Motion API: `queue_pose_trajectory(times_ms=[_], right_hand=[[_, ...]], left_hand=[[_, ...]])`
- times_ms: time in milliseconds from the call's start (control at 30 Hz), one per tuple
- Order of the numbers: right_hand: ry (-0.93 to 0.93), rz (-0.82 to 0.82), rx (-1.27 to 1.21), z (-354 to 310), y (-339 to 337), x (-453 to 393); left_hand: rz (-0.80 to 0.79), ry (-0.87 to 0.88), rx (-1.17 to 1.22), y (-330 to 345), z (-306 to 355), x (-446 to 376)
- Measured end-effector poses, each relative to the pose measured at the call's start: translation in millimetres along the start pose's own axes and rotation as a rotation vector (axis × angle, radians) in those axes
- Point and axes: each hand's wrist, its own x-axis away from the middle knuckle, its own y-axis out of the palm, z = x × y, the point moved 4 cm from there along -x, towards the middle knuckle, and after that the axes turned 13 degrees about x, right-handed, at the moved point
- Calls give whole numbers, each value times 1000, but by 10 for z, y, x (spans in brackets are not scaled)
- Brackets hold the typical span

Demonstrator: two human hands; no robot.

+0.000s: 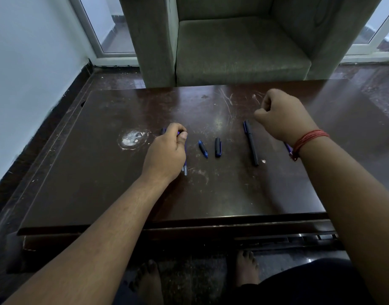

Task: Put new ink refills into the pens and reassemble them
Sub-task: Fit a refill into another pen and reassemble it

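My left hand [167,150] is curled over a blue pen barrel [163,130] on the dark table; the barrel shows beyond the knuckles and between thumb and finger. Thin clear ink refills [185,168] stick out below the thumb. To the right lie a short blue tip section [203,149], a black cap [218,147] and a long black pen [250,143] with a blue clip. My right hand [281,115] hovers past that pen as a closed fist with nothing visible in it. A purple piece [288,148] peeks out beside my right wrist.
The brown table [211,194] is scratched and has a white stain [132,139] at the left. A grey armchair [233,45] stands just behind its far edge. My bare feet are under the near edge.
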Motion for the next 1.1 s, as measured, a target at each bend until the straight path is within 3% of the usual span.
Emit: queue_pose_trajectory(times_ms=[100, 233, 367, 900, 1100], right_hand=[[-22, 70, -332, -128, -9, 68], [73, 8, -1026, -225, 215, 122], [121, -13, -1268, -281, 385, 146], [18, -60, -1232, -433, 467, 230], [-204, -181, -741, -625, 593, 328]], left_hand=[[-26, -3, 32, 36, 23, 9], [-97, 8, 62, 98, 55, 36], [-146, 18, 79, 147, 80, 59], [-163, 76, 41, 167, 131, 70], [-143, 101, 49, 151, 156, 78]])
